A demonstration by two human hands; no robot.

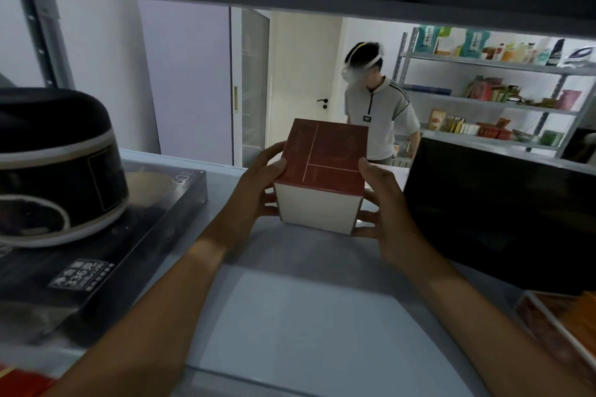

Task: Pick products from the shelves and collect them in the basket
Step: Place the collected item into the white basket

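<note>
Gripping a red-topped cube box [322, 174] from both sides, the left hand [254, 190] and right hand [383, 203] hold it at the middle of the head view, low over the grey shelf [290, 300]; whether its base touches the shelf I cannot tell. Each hand has its thumb curled onto the red top edge and fingers wrapped round a side wall, so both are grasping the box. To do this step well, I judge the hands should keep even pressure on opposite walls and draw the box straight back toward 6 o'clock, staying below the shelf above and clear of the black box [500, 209] at 3 o'clock and the rice cooker [54, 167] at 9 o'clock. The box sits upright, red face up, cream face toward the camera; being nearly cubic, it has no marked long axis. No basket is in view.
</note>
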